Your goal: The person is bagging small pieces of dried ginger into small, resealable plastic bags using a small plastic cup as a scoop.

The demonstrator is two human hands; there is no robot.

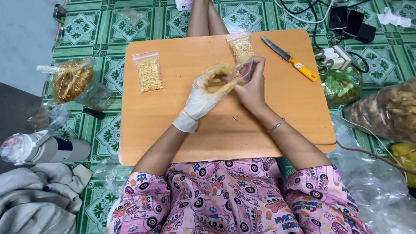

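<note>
Over the orange table, the gloved left hand cups a handful of golden snack pieces – fingers curled around them – beside a small clear bag pinched open by the bare right hand. Two filled bags and a knife lie nearby.

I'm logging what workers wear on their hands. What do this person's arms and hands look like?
The left hand wears a thin, whitish disposable glove with a rolled cuff at the wrist. The right hand is bare, with a slim silver bangle on the wrist. Both forearms are sleeveless.
</note>
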